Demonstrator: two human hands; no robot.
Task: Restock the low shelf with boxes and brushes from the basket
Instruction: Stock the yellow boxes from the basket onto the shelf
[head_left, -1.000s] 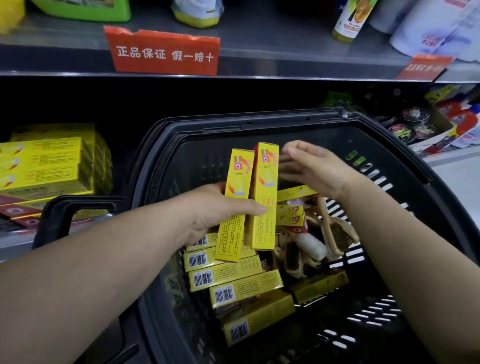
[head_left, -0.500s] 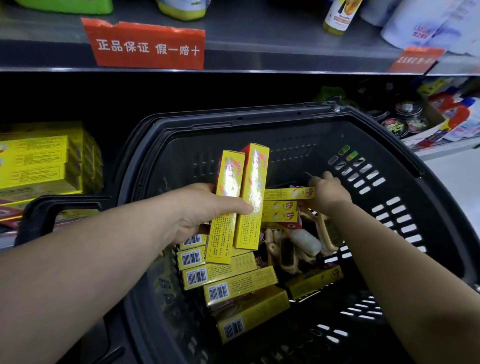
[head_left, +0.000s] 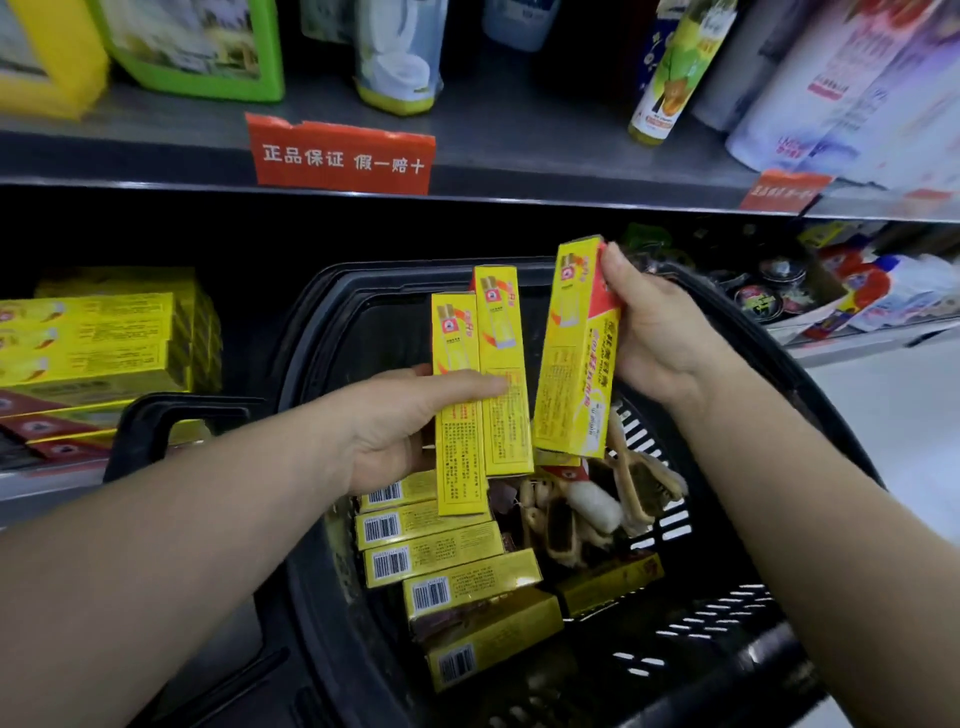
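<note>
Left hand (head_left: 395, 436): closed round two yellow boxes (head_left: 460, 457), thumb across their fronts, fingers behind. Pair upright, side by side and touching, left one lower than its neighbour. Held above the left half of the basket (head_left: 384, 338).

Right hand (head_left: 654, 332): gripping a third box (head_left: 571, 364) by its red side face, thumb near the top corner. Box upright with a slight lean to the right, printed front toward the camera. Just beside the left hand's pair; touching or not, cannot tell.

Basket: black plastic, slotted walls, tilted toward the shelving. One black handle (head_left: 156, 415) out to the left, a second dark bar (head_left: 753, 660) at lower right.

Inside the basket:
- flat boxes (head_left: 436, 558) in an overlapping row down the left side, barcodes up
- one more stray box (head_left: 608, 577) flat toward the right wall
- brushes (head_left: 644, 483) heaped in the middle, pale handles, dark bristles; a white piece among them, kind not clear

Low shelf (head_left: 36, 480), behind the basket, in deep shadow:
- far left, a stack of boxes (head_left: 93, 338) of the same yellow sort, lying flat, on top of red-edged packs (head_left: 36, 426)
- far right, round tins (head_left: 763, 301) and bright packets, blurred

Upper shelf (head_left: 545, 156): red sign (head_left: 340, 156) with white characters on the front edge; green jug (head_left: 197, 47), yellow spray can (head_left: 670, 78), pale pouches to the right, print unreadable.
</note>
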